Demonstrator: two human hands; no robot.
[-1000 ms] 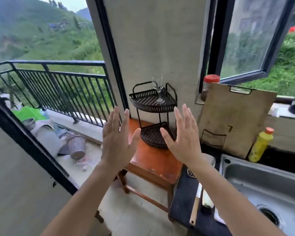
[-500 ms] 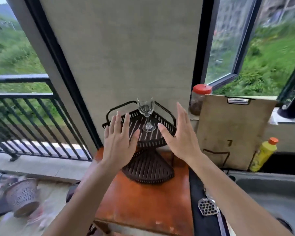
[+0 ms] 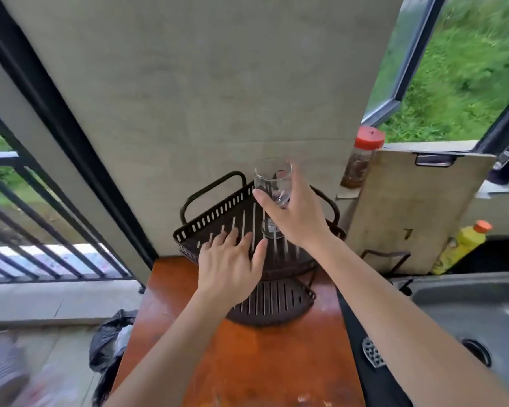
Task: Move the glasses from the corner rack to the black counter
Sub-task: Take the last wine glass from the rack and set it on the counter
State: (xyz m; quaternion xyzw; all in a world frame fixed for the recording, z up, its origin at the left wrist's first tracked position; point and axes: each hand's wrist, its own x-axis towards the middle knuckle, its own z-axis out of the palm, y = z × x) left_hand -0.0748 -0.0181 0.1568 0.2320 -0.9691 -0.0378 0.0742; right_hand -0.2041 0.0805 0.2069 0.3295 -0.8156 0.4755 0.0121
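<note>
A clear stemmed glass (image 3: 269,177) stands on the top shelf of the dark two-tier corner rack (image 3: 215,218), which sits on an orange-brown wooden table. My right hand (image 3: 294,212) is wrapped around the glass's bowl, thumb on the left side and fingers behind it. The foot of the glass shows just below that hand, at the shelf. My left hand (image 3: 229,262) lies flat with fingers spread on the front of the top shelf. The black counter (image 3: 362,333) is a narrow strip to the right of the table, partly under my right forearm.
A steel sink (image 3: 476,318) lies at the right. A wooden cutting board (image 3: 417,212) leans on the wall behind it, with a red-lidded jar (image 3: 362,157) and a yellow bottle (image 3: 462,245) beside it. A perforated utensil (image 3: 372,352) lies on the counter. A balcony railing (image 3: 18,227) is at the left.
My right hand has closed around the glass's bowl. My left hand came down flat onto the top shelf. The view has moved closer to the rack and tilted down.
</note>
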